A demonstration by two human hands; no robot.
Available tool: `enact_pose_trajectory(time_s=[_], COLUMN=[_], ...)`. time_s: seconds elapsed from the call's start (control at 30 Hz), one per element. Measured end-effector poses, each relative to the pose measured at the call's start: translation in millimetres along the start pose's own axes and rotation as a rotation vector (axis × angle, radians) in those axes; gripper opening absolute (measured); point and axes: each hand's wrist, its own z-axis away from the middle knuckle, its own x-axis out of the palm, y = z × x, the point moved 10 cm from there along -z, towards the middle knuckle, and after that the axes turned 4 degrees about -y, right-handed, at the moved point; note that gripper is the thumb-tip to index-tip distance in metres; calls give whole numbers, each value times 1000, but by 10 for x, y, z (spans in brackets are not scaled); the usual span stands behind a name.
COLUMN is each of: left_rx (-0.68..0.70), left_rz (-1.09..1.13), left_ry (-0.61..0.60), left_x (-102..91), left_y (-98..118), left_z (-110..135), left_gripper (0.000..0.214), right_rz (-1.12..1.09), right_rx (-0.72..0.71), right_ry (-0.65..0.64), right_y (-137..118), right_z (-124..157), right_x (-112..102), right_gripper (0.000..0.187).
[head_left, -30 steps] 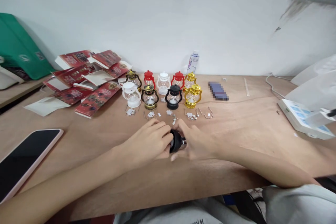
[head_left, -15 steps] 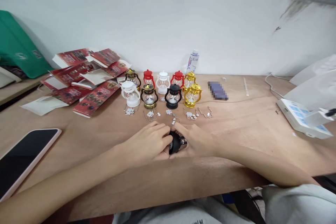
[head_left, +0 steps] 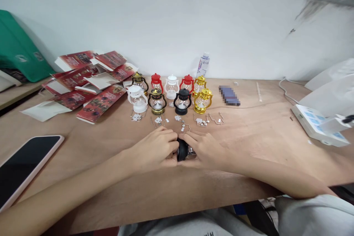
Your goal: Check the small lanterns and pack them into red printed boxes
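Note:
Between my two hands, close to the table's front, lies a small black lantern (head_left: pixel 183 150) on its side, its clear part toward the right. My left hand (head_left: pixel 160 146) is closed around its black left end. The fingers of my right hand (head_left: pixel 206 150) wrap the right part and press near the black rim. Much of the lantern is hidden by my fingers. Just beyond my hands lie bent wire handles (head_left: pixel 218 118), small white tags (head_left: pixel 178 118) and tiny round pieces. Behind them stand several mini lanterns, among them a black one (head_left: pixel 182 102) and a gold one (head_left: pixel 202 101).
Red printed boxes (head_left: pixel 101 103) are heaped at the left, and a phone (head_left: pixel 27 166) lies nearer. A bottle (head_left: pixel 203 65) stands against the wall (head_left: pixel 166 18). Farther right are a blurred purple item (head_left: pixel 229 95) and a white power strip (head_left: pixel 318 123).
My right hand has shifted its grip, its fingers now lying farther over the lantern toward the black rim. The lantern has turned slightly; my left hand stays nearly in place.

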Motion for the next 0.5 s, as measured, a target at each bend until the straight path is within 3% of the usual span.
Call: enact_pose_trajectory(time_s=[0.5], left_rx=[38], left_rz=[-47], left_ry=[21], left_x=[-49], left_y=[83], left_z=[3], left_gripper=[19], right_rz=[7], right_rx=[-44], right_ry=[45], right_y=[-58], right_z=[47], right_x=[-20], right_gripper=[41])
